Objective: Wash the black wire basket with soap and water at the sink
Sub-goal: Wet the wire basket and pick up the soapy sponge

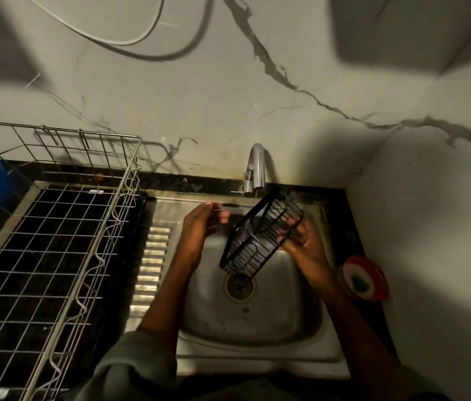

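The right hand [305, 244], wet and glistening, grips the basket [260, 235] tilted over the sink [257, 328] just under the tap [254, 169], the left hand [203, 221] hangs beside it, fingers loosely curled and empty, so I'd say washing is underway, though no suds or running water show.

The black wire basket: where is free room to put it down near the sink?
Bare room: the sink basin floor nearest the person, below the drain, and the ribbed drainboard between the basin and the dish rack. Crowded: under the faucet, where the right hand holds the black wire basket, and the right counter with the red soap tub.
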The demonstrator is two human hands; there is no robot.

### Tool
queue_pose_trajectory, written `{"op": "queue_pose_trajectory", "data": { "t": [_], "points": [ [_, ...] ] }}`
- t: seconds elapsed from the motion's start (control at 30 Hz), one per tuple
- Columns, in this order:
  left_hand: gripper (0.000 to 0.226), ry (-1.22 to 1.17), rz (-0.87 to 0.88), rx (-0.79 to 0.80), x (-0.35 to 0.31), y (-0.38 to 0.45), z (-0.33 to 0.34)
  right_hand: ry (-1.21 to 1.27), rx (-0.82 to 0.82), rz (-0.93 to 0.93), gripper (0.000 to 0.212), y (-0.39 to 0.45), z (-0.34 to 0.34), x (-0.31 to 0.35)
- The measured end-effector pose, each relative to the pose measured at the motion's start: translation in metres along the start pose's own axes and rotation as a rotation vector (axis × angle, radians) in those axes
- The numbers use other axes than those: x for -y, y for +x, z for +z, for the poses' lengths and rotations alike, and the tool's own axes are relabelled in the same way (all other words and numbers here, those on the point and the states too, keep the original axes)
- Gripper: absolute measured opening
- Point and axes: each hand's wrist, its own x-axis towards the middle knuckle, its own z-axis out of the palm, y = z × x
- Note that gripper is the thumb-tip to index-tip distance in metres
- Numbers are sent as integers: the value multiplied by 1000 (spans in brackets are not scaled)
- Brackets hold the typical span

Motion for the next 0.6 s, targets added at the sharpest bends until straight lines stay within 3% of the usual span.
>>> {"op": "queue_pose_trajectory", "data": {
  "t": [0.1, 0.2, 0.23, 0.3, 0.37, 0.43, 0.6],
  "points": [
    [39, 94, 17, 161, -24, 3, 12, -160, -28, 10, 47, -3, 8, -12],
    [16, 306, 63, 197, -29, -2, 28, -399, -32, 10, 44, 8, 25, -13],
    [19, 373, 69, 223, -29, -5, 32, -457, -45, 6, 45, 12, 30, -9],
    [48, 525, 96, 272, -22, -4, 30, -477, -79, -22, 46, 21, 38, 3],
    [71, 813, 180, 256, -11, 2, 22, -468, -108, -44, 48, 30, 42, 11],
    [78, 999, 262, 182, -5, 3, 17, -462, -152, -52, 51, 36, 41, 17],
    [71, 1038, 436, 49, -23, -3, 38, -385, -82, -61, 57, 43, 32, 21]
  ]
}}
